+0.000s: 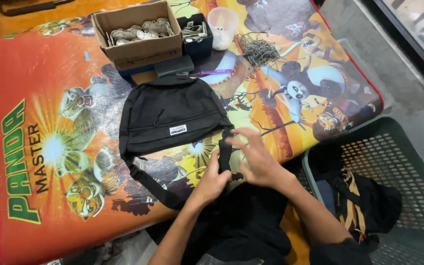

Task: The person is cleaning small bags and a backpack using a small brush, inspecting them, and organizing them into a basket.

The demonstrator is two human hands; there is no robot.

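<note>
On the bright orange cartoon-printed mat (30, 98), your left hand (213, 180) pinches the small black fabric bag's (170, 115) black webbing strap (225, 149) — right hand (256, 157) open-fingered, resting on it — it could twist.

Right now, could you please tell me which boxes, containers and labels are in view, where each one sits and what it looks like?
Cardboard box: top of the mat, brown, open, rectangular, filled with small grey metal pieces.
Dark box: just right of the cardboard one, small, open.
Plastic cup: right of the dark box, translucent white, round.
Label: on the black bag's front, small white rectangle.
Basket: lower right, dark green, perforated.
</note>
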